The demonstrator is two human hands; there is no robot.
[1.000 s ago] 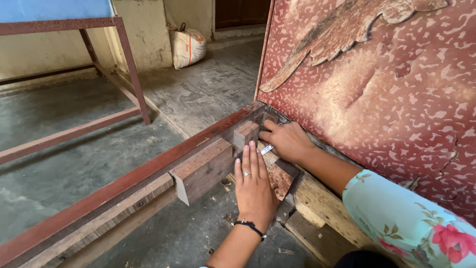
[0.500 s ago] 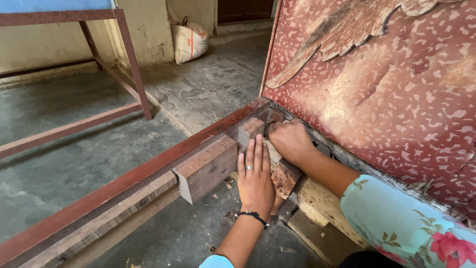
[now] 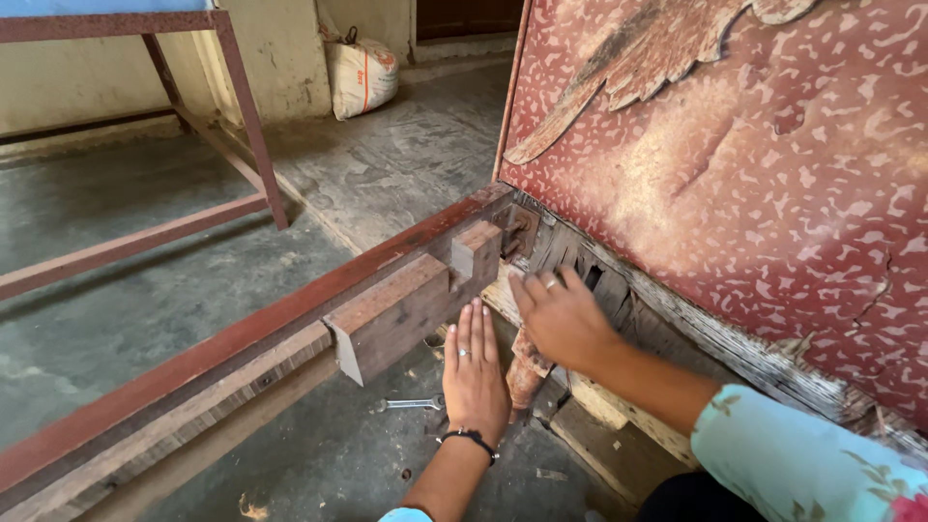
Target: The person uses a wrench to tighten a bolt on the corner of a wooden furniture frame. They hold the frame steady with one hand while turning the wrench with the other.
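One package in view: a stuffed woven sack (image 3: 360,73), off-white with an orange band of print on its side. It sits on the floor behind the red carved panel (image 3: 735,164), leaning against the pale wall, its tied top dark and bunched. No labels, signs or screens visible.

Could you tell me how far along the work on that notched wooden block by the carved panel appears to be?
Done: the notched wooden block sits against the red metal rail. In hand: the left hand lies flat beside the block, and the right hand rests at the carved panel's worn lower edge. Left: the spanner lies untouched on the floor.
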